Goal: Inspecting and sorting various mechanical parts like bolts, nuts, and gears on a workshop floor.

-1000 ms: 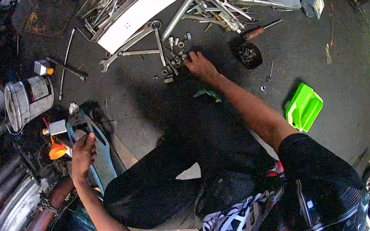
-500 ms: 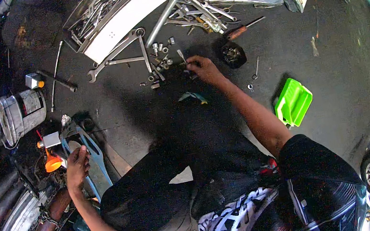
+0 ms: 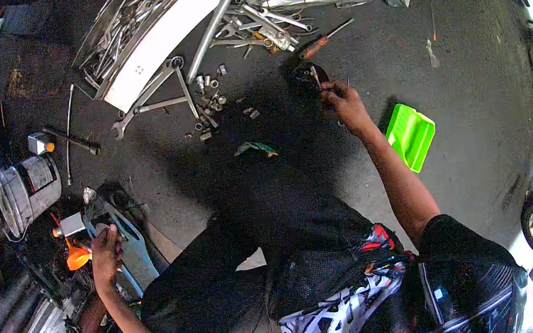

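My right hand (image 3: 345,102) is closed in a pinch on a thin silver metal tool (image 3: 315,76) whose exact kind I cannot tell. Its tip is over or beside a small dark bowl (image 3: 298,75), which the hand partly covers. Left of it, loose sockets (image 3: 213,95) lie scattered on the dark floor, with a crumpled greenish scrap (image 3: 255,148) nearer my legs. My left hand (image 3: 108,258) has its fingers curled at the blue metal frame (image 3: 134,247), which looks like a floor jack; what they grip, if anything, is hidden.
Beyond the sockets stand a long tray (image 3: 156,44) full of wrenches and a heap of wrenches (image 3: 266,30). A screwdriver (image 3: 323,41) lies near the bowl. To the right is a green plastic tray (image 3: 410,137); to the left, a white bucket (image 3: 30,192) and an orange funnel (image 3: 76,256).
My right hand has moved right with the silver tool, from beside the sockets to the dark bowl. My left hand stays at the blue frame. The whole view has shifted slightly.
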`<action>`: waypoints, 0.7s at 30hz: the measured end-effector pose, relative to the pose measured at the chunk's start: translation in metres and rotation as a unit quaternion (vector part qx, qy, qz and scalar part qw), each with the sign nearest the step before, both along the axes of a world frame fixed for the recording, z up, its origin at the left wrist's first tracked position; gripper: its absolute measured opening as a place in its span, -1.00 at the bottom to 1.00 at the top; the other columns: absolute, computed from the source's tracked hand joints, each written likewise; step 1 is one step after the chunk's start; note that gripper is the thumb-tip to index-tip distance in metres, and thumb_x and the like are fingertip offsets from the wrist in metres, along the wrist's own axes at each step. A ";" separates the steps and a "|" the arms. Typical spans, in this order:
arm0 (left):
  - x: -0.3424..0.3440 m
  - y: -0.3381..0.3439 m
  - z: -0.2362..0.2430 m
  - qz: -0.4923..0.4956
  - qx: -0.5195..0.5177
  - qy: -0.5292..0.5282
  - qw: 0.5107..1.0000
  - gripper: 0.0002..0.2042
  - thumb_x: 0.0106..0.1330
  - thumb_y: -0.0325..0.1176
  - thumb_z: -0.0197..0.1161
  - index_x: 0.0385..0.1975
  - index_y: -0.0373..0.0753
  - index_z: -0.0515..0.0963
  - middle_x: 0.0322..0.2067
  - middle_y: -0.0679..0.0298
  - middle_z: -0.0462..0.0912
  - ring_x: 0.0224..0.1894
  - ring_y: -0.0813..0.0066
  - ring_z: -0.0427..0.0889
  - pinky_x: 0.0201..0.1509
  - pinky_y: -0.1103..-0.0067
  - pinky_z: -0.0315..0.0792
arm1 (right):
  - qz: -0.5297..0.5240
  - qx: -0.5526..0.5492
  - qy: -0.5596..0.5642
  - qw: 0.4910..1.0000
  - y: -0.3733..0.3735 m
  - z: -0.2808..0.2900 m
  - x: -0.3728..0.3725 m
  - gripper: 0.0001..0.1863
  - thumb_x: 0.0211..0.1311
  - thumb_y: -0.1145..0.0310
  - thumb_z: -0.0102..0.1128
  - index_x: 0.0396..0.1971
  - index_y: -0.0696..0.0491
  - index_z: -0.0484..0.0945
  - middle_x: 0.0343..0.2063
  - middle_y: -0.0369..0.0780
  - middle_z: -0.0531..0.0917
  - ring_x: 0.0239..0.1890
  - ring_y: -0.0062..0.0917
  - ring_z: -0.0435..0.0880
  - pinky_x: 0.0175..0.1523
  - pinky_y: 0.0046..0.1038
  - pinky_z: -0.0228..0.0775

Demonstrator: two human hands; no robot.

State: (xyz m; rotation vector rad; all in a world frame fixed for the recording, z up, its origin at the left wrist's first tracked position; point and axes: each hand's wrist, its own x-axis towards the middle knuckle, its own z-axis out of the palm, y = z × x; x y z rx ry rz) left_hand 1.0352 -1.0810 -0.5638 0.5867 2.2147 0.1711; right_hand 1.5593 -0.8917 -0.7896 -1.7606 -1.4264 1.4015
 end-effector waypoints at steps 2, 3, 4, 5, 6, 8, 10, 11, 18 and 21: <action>0.002 -0.001 0.001 -0.036 0.025 -0.022 0.999 -0.62 0.30 0.02 0.08 -0.56 -0.19 0.40 -0.73 0.50 0.26 -0.73 0.74 0.19 -0.68 0.70 0.07 | -0.010 -0.028 0.010 1.000 0.000 -0.003 -0.001 -0.75 0.20 0.39 0.07 -0.15 0.15 0.52 -0.43 -0.28 0.60 -0.37 -0.60 0.50 -0.21 -0.53 0.36; 0.003 -0.002 0.001 -0.034 0.030 -0.018 0.999 -0.62 0.30 0.02 0.08 -0.56 -0.19 0.40 -0.73 0.50 0.26 -0.73 0.74 0.19 -0.68 0.70 0.07 | -0.005 -0.006 0.030 1.000 0.001 -0.004 -0.002 -0.75 0.20 0.39 0.07 -0.15 0.14 0.52 -0.44 -0.28 0.60 -0.35 -0.60 0.51 -0.22 -0.52 0.36; 0.003 -0.004 0.001 -0.028 0.037 0.000 0.999 -0.61 0.30 0.02 0.09 -0.56 -0.19 0.40 -0.73 0.50 0.25 -0.73 0.74 0.20 -0.68 0.70 0.07 | -0.014 -0.011 0.019 1.000 0.001 -0.005 -0.003 -0.76 0.20 0.39 0.07 -0.16 0.14 0.53 -0.45 -0.27 0.60 -0.33 -0.59 0.51 -0.23 -0.51 0.37; 0.003 -0.005 0.001 -0.022 0.043 0.018 0.999 -0.61 0.30 0.02 0.09 -0.56 -0.20 0.40 -0.73 0.50 0.25 -0.72 0.74 0.20 -0.68 0.71 0.08 | 0.002 0.014 0.052 0.999 0.002 -0.004 -0.004 -0.76 0.20 0.39 0.07 -0.16 0.14 0.53 -0.45 -0.27 0.60 -0.33 -0.59 0.51 -0.23 -0.51 0.37; 0.002 -0.006 0.001 -0.020 0.042 0.019 0.999 -0.61 0.30 0.02 0.09 -0.56 -0.20 0.40 -0.73 0.50 0.25 -0.72 0.74 0.20 -0.68 0.71 0.08 | 0.023 0.029 -0.002 0.999 0.003 -0.004 -0.005 -0.74 0.19 0.39 0.08 -0.13 0.13 0.51 -0.40 -0.22 0.60 -0.32 -0.52 0.54 -0.23 -0.47 0.39; 0.000 -0.006 0.002 -0.025 0.016 0.000 1.000 -0.61 0.29 0.02 0.11 -0.56 -0.22 0.40 -0.72 0.49 0.26 -0.72 0.75 0.18 -0.67 0.72 0.07 | 0.046 0.044 -0.056 0.996 0.004 0.000 -0.007 -0.72 0.18 0.40 0.08 -0.10 0.12 0.49 -0.35 -0.18 0.60 -0.30 -0.45 0.57 -0.23 -0.44 0.41; -0.002 -0.007 0.003 0.009 0.021 -0.026 0.999 -0.61 0.29 0.02 0.11 -0.55 -0.22 0.40 -0.71 0.50 0.26 -0.72 0.75 0.17 -0.67 0.72 0.06 | 0.141 0.222 -0.314 0.912 0.004 0.004 -0.010 -0.67 0.14 0.40 0.10 -0.06 0.09 0.45 -0.22 -0.09 0.56 -0.28 -0.24 0.58 -0.19 -0.32 0.45; -0.002 -0.007 0.003 0.034 0.006 -0.048 0.998 -0.61 0.29 0.02 0.11 -0.54 -0.22 0.40 -0.71 0.50 0.25 -0.72 0.76 0.16 -0.67 0.72 0.05 | 0.141 0.222 -0.314 0.912 0.005 0.006 -0.010 -0.67 0.14 0.40 0.10 -0.06 0.09 0.45 -0.22 -0.09 0.56 -0.28 -0.24 0.58 -0.19 -0.32 0.45; 0.002 -0.002 0.004 -0.015 0.016 -0.021 1.000 -0.63 0.29 0.01 0.11 -0.52 -0.19 0.39 -0.71 0.53 0.22 -0.72 0.78 0.14 -0.67 0.74 0.02 | 0.230 0.280 -0.385 0.848 0.028 -0.011 -0.028 -0.69 0.12 0.42 0.07 -0.08 0.04 0.45 -0.14 -0.10 0.53 -0.11 -0.14 0.52 -0.11 -0.25 0.44; 0.002 -0.002 0.004 0.029 0.034 -0.044 0.998 -0.63 0.29 0.01 0.10 -0.54 -0.19 0.38 -0.70 0.53 0.23 -0.72 0.78 0.15 -0.68 0.75 0.02 | 0.242 0.278 -0.412 0.833 0.036 -0.026 -0.040 -0.69 0.13 0.42 0.04 -0.09 0.01 0.47 -0.13 -0.12 0.53 -0.09 -0.17 0.52 -0.10 -0.26 0.45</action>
